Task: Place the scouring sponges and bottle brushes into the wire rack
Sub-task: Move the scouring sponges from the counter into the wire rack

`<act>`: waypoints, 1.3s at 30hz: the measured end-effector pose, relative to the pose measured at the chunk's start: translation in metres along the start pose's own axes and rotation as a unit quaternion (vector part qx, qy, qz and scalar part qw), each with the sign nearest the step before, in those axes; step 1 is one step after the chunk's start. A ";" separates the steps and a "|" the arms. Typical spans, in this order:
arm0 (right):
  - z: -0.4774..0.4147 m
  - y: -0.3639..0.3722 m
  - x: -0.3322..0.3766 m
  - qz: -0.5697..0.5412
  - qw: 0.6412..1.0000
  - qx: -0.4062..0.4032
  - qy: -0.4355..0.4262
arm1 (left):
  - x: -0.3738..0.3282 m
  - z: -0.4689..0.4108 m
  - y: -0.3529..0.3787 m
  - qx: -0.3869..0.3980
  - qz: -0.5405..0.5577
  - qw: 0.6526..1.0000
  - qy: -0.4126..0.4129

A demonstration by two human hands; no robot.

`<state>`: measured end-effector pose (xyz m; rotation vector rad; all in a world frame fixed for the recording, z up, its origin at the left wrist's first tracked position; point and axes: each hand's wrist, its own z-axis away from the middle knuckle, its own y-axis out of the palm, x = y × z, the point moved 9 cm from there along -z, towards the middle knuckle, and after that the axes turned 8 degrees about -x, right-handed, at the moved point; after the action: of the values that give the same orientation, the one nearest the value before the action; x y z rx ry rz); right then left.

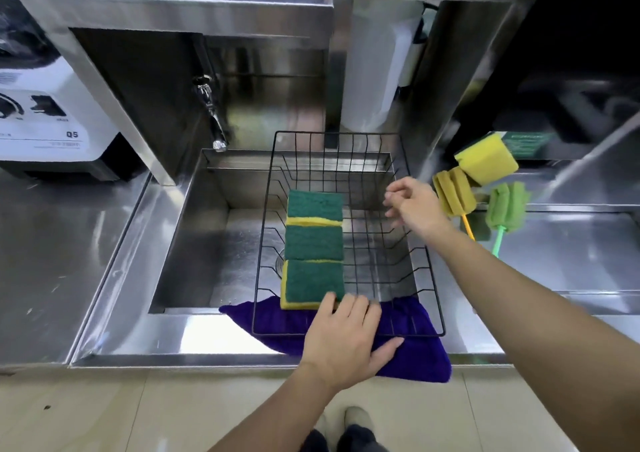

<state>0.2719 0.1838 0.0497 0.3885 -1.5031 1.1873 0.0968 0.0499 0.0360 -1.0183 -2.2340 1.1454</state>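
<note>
1. Head view: we see three scouring sponges [314,244] lined up inside the wire rack [429,278] over the sink [194,230].
2. Our left hand [346,341] rests flat, fingers spread, on the rack's near rim and purple cloth [415,358].
3. Our right hand [414,206] hovers empty, fingers loose.
4. A yellow sponge [486,161] and two bottle brushes [507,206] lie on the counter to the right.

Scouring sponges in the wire rack [412,244]: 3, green side up, in a row along its left side: far [314,206], middle [313,243], near [311,283].
Scouring sponges right of the wire rack: 1, yellow [486,160].
Bottle brushes right of the wire rack: 2, a yellow one [454,192] and a green one [506,206].
Wire racks: 1.
Purple cloths under the wire rack's near edge: 1 [415,358].
Hands: 2, left [346,337] and right [414,206].
</note>
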 end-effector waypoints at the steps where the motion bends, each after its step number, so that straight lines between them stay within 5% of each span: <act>1: -0.002 -0.014 0.001 -0.007 1.000 -0.021 -0.004 | -0.007 -0.004 0.002 0.005 0.009 1.000 -0.007; 5: -0.020 -0.070 0.007 -0.024 0.992 -0.114 -0.039 | -0.025 -0.017 0.013 0.034 0.021 0.999 -0.026; 11: -0.044 -0.152 0.002 0.213 0.934 -0.281 -0.061 | -0.037 -0.019 0.017 0.011 0.001 0.999 -0.049; 17: -0.078 -0.161 -0.040 0.305 0.938 -0.161 -0.016 | -0.037 -0.020 0.014 -0.006 -0.026 0.999 -0.047; 23: -0.083 -0.166 -0.034 0.360 0.921 -0.143 -0.052 | -0.038 -0.020 0.012 -0.015 -0.032 0.998 -0.042; 30: -0.072 -0.201 0.003 0.174 0.966 -0.185 -0.057 | -0.032 -0.019 0.010 -0.011 -0.022 0.997 -0.069; 34: -0.062 -0.179 0.032 -0.075 0.994 -0.048 -0.060 | -0.030 -0.021 0.008 -0.010 -0.020 0.996 -0.081; 39: -0.035 -0.121 0.068 -0.192 0.965 0.164 -0.070 | -0.016 -0.014 0.004 -0.016 -0.016 0.994 -0.107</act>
<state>0.3626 0.1838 0.1601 0.9609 -1.2710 1.1086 0.1185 0.0464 0.0399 -0.9053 -2.4325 1.2613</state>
